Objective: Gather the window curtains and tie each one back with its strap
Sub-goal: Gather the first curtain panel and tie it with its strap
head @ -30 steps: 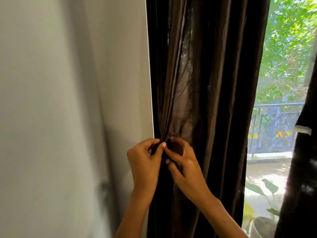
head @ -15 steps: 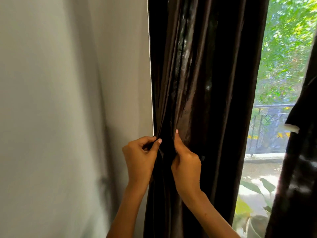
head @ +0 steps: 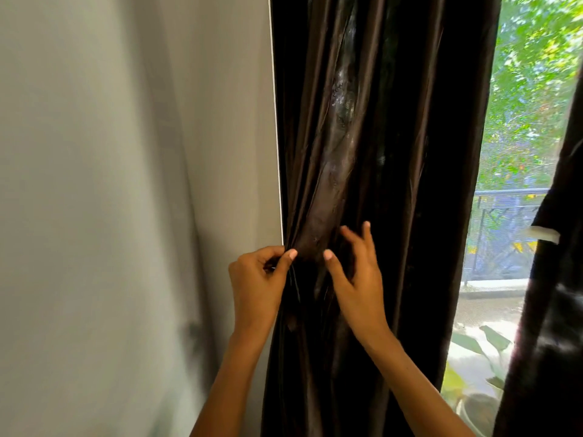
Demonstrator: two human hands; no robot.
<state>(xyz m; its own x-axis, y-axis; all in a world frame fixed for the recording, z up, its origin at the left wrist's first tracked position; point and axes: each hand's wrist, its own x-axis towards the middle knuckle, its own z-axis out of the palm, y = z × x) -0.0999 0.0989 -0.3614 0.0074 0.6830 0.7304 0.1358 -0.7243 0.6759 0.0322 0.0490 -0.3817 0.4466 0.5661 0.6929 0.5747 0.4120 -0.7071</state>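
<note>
A dark brown, shiny curtain (head: 378, 137) hangs gathered in folds at the window's left side, beside the wall. My left hand (head: 258, 285) pinches the curtain's left edge between thumb and fingers at mid height. My right hand (head: 356, 275) is spread, its fingers straight against the folds just right of the left hand. A strap cannot be made out among the dark folds. A second dark curtain (head: 549, 294) hangs at the right edge, with a pale tab (head: 544, 234) on its side.
A grey wall (head: 126, 184) fills the left half. Between the curtains the window (head: 517, 152) shows green trees, a metal railing (head: 501, 228) and potted leaves (head: 479, 367) outside.
My right hand let go of the fold it pinched, rose a little and spread its fingers over the curtain. My left hand kept its pinch on the curtain's edge.
</note>
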